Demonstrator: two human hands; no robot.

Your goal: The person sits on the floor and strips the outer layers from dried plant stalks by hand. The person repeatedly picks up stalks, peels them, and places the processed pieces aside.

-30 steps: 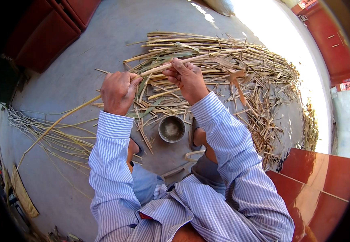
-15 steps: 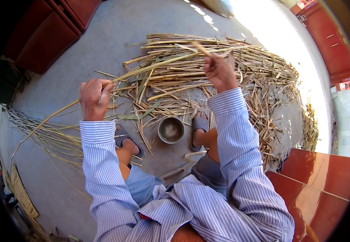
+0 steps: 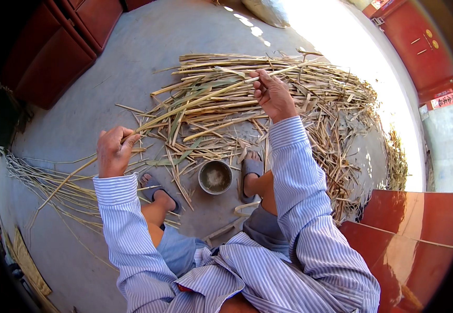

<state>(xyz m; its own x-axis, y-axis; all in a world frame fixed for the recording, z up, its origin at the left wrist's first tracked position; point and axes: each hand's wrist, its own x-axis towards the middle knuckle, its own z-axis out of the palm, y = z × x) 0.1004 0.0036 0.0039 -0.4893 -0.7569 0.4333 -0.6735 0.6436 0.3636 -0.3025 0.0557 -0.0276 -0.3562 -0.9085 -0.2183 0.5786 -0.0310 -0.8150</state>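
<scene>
A long yellowish reed stalk (image 3: 191,103) runs slantwise across my front, from low at the left to high at the right. My left hand (image 3: 116,151) is closed around its lower part, and the thin end trails down behind the fist. Farther up, my right hand (image 3: 274,96) pinches the stalk between thumb and fingers, the other fingers curled. Pale strips show near these fingertips. Beneath the stalk lies a big pile of dry reed stalks (image 3: 226,99) on the floor, with loose leaves and broken bits along its near side.
A metal bowl (image 3: 215,177) with cloudy contents stands between my sandalled feet. Thin stripped stalks (image 3: 54,180) spread over the floor at the left. Dark red seats (image 3: 54,57) stand far left, a glossy red surface (image 3: 409,219) near right, and a pale sack (image 3: 268,11) at the back.
My right hand has come down to the stalk, and the blurred short brown piece at its fingers no longer shows. My left hand keeps its grip. The whole view has shifted slightly.
</scene>
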